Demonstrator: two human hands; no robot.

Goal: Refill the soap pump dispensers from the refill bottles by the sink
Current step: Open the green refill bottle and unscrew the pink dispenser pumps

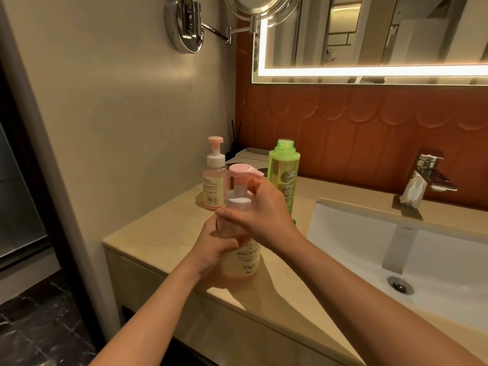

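Note:
A clear soap dispenser [244, 262] with a pink pump head stands on the beige counter [163, 233], left of the sink. My left hand [214, 247] wraps around its body. My right hand [264, 210] grips its white collar under the pump head. Behind it stands a green refill bottle [284, 170], upright with its cap off and its neck open. A second, smaller pink pump dispenser [213, 178] stands further back by the wall.
A white sink basin [356, 233] with a drain lies to the right, with a chrome faucet [425, 178] behind it. A lit mirror [369, 35] and a swing-arm mirror [190, 25] hang above. A reed diffuser [235, 143] stands in the back corner.

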